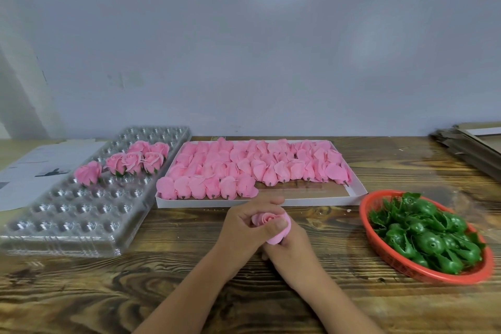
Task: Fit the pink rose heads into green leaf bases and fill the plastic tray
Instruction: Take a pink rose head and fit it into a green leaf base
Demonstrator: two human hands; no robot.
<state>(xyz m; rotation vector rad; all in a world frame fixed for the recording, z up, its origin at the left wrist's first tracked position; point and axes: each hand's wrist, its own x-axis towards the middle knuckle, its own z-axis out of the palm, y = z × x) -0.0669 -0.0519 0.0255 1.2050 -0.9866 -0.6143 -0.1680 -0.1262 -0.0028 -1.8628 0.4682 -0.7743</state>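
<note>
1. Step in hand: I judge I am seating a pink rose head (pixel 267 221) on a leaf base; no base shows, hidden if present.
2. Grip: my left hand (pixel 250 228) and right hand (pixel 291 247) both clamp the rose, near the bench's (pixel 189 266) front edge.
3. Next: place it in the plastic tray (pixel 81 209), left side, six roses in.
4. Spare leaf bases (pixel 423 233) lie right.
</note>
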